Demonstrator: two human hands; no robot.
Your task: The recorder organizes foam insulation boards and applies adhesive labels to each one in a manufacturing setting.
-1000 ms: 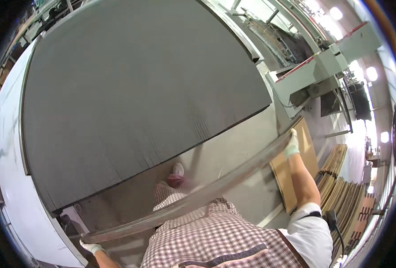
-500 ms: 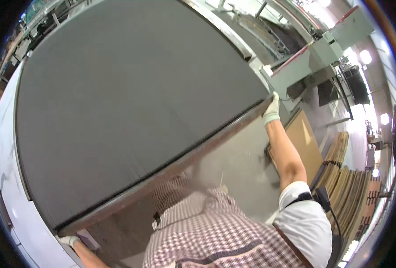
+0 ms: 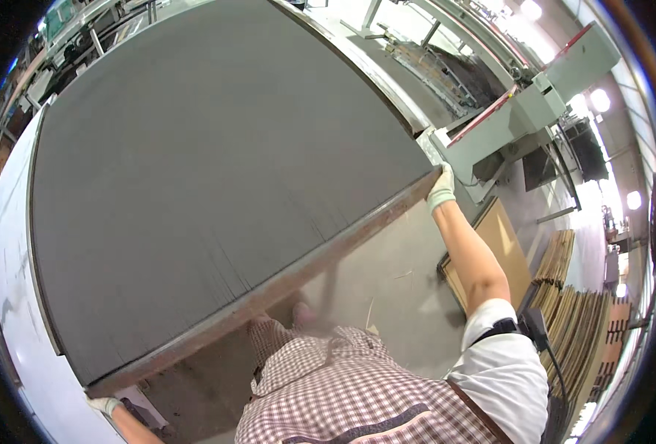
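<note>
A large flat dark grey panel (image 3: pixel 217 163) stretches away in front of me, with a worn reddish-brown strip (image 3: pixel 291 281) along its near edge. At the near right corner my right hand (image 3: pixel 442 186), in a pale glove, is closed round the edge. Down at the near left corner my left hand (image 3: pixel 105 405), gloved too, grips the edge, its fingers partly hidden by the corner. Thin scratch-like lines run across the panel close to the strip. Beside its left edge lies a white, grey-veined slab surface (image 3: pixel 10 274).
A pale green machine frame (image 3: pixel 520 111) with red edging stands just beyond my right hand. Brown boards (image 3: pixel 502 237) lean by my right arm, with several stacked boards (image 3: pixel 572 318) farther right. Grey floor (image 3: pixel 387 296) shows below the strip.
The panel's near right corner and my right hand sit slightly farther left and lower in view. The dark line along the near strip has thinned. Both hands remain at the corners.
</note>
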